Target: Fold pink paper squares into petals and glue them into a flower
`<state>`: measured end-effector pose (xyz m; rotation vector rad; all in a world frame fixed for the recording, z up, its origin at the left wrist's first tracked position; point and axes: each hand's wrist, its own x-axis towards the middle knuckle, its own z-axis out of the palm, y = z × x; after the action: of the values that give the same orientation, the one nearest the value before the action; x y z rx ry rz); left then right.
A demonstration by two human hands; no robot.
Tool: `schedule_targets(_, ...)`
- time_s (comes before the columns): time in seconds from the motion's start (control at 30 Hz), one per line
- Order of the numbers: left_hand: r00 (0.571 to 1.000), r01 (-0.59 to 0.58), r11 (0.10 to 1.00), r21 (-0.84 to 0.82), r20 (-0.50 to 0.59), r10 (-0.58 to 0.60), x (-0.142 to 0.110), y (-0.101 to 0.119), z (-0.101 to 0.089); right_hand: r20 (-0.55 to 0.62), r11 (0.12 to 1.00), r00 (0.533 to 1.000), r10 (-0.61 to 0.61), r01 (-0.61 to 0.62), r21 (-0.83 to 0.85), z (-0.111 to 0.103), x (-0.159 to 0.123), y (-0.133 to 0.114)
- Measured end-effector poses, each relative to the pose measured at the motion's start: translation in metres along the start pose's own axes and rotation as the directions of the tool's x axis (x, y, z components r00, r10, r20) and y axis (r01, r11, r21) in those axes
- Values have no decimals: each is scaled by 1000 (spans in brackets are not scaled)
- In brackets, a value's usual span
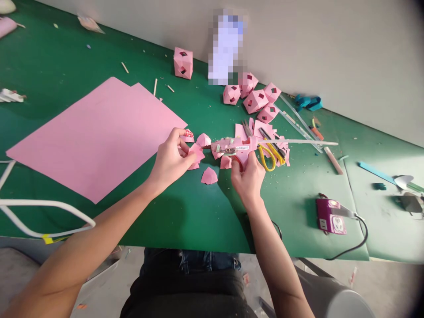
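My right hand (247, 176) is wrapped round the handle of a pink hot glue gun (233, 145), with a long glue stick (298, 141) coming out of its back. The nozzle points left, close to a small folded pink paper piece (196, 155). Between its fingertips my left hand (172, 154) pinches that paper piece. More cupped pink paper pieces lie around the nozzle, one (209, 176) below it and another (203, 140) just above. Behind the gun, yellow-handled scissors (267, 157) rest on pink paper scraps (285, 148).
A large pink paper sheet (99, 132) covers the left of the green table (185, 212). Several pink paper polyhedra (255, 101) and a cube-like one (183, 63) stand near the wall. A purple power socket (331, 215) sits at right. White tubing (43, 203) crosses the lower left.
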<state>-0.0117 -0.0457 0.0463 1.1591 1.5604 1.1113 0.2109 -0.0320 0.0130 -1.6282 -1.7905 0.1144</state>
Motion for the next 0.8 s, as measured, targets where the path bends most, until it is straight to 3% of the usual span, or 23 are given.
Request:
schedule_targets(0.57, 1000, -20, 999, 42, -16, 21, 1, 0, -1, -5, 999, 1000, -7, 7, 32, -1, 0, 0)
schedule_targets(0.8, 999, -34, 996, 85, -29, 37, 1, 1, -1, -66, 997, 995, 78, -77, 8, -2, 3, -7)
